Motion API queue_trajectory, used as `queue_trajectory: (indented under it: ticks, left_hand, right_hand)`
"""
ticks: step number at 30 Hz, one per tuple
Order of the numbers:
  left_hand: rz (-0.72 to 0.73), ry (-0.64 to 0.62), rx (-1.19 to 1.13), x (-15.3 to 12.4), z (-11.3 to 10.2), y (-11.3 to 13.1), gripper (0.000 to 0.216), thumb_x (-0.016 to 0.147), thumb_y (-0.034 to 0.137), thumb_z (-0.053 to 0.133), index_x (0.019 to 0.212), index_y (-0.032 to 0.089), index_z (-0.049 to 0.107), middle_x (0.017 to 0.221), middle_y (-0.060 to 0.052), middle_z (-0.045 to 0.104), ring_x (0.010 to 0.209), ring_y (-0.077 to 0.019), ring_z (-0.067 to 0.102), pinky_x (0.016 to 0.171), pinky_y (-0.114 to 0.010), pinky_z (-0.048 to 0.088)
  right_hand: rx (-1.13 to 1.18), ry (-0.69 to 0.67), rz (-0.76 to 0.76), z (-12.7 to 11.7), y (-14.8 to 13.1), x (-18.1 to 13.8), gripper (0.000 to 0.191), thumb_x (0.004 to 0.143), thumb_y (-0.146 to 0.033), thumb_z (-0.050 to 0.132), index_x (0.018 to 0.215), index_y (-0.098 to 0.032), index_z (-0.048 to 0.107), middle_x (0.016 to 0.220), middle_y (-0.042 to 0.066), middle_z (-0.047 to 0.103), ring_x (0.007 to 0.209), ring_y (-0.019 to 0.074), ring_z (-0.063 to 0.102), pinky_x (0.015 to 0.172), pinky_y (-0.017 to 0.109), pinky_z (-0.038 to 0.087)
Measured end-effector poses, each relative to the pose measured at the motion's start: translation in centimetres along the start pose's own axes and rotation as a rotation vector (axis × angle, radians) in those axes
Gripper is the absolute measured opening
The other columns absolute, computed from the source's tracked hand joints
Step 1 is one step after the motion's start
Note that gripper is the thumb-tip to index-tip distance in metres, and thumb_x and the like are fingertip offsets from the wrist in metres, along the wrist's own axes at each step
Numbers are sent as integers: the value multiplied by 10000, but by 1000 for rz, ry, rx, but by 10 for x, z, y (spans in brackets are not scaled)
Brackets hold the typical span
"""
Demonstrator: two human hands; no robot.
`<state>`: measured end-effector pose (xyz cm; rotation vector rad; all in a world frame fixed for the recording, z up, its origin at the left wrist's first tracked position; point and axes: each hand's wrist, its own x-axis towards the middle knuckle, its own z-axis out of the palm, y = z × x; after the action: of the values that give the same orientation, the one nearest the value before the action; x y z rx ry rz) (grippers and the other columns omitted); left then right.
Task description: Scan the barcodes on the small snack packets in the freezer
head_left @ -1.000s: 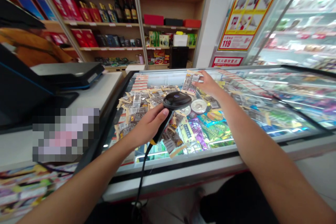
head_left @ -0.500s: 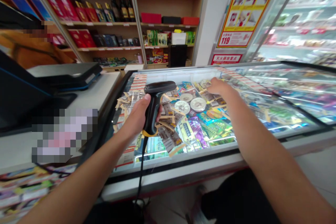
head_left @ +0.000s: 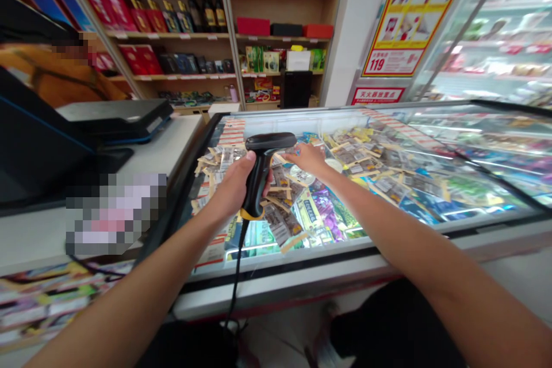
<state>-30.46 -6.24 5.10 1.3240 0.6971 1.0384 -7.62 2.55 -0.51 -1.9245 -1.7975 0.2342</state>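
My left hand (head_left: 234,185) is closed around the handle of a black barcode scanner (head_left: 264,149), held upright over the left part of a display chest (head_left: 302,276). The scanner's cable (head_left: 235,282) hangs down over the chest's front edge. My right hand (head_left: 308,158) reaches in just right of the scanner head, fingers stretched out flat over a heap of small brown snack packets (head_left: 280,224). A round white tin (head_left: 334,165) lies just right of that hand. Green and purple packets (head_left: 321,213) lie nearer me.
A sliding glass lid (head_left: 474,149) covers the chest's right part. To the left is a white counter (head_left: 172,149) with a black monitor (head_left: 34,149) and a flat black device (head_left: 116,118). Shelves of boxes and bottles (head_left: 194,40) and a red poster (head_left: 409,11) stand behind.
My right hand put down the packet it held up at the far side and moved left, close to the scanner. My left hand turned the scanner upright.
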Motion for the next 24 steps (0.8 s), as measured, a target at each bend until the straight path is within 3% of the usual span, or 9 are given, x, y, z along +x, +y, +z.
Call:
queue_trajectory:
  ticks: [4, 9, 13, 19, 24]
  left_hand:
    - [-38, 20, -36, -2, 3, 1, 573, 854, 720, 645, 849, 147, 642, 670, -37, 666, 459, -113, 567, 420, -215, 426]
    - [-55, 90, -118, 0, 3, 2, 564, 885, 712, 611, 861, 149, 638, 664, -19, 653, 459, -100, 555, 444, -212, 444]
    - [-83, 161, -169, 3, -2, 4, 546, 937, 689, 544, 875, 155, 636, 661, -14, 649, 453, -95, 547, 433, -204, 437]
    - [-141, 177, -175, 3, -3, 4, 553, 953, 691, 517, 853, 158, 625, 670, -16, 643, 448, -93, 554, 408, -195, 425]
    - [-158, 175, -189, 3, -3, 2, 540, 954, 686, 518, 862, 164, 624, 670, -9, 637, 453, -93, 546, 419, -198, 430]
  right_hand:
    - [86, 6, 66, -4, 10, 4, 378, 833, -534, 756, 997, -194, 726, 944, 77, 754, 979, 302, 699, 868, 409, 521]
    - [274, -43, 8, -17, 22, 9, 328, 831, -304, 786, 1097, -144, 680, 1009, 94, 762, 918, 246, 718, 818, 352, 554]
    - [355, -110, -20, -23, 23, 8, 232, 853, -271, 770, 1048, -167, 698, 1035, 87, 782, 936, 252, 739, 809, 353, 575]
    - [261, -44, 13, -28, 16, 2, 329, 831, -273, 807, 1107, -129, 700, 1014, 119, 777, 890, 264, 736, 807, 374, 579]
    - [293, -60, -1, -29, 15, 1, 337, 795, -253, 829, 1106, -178, 722, 980, 92, 783, 888, 292, 733, 800, 396, 588]
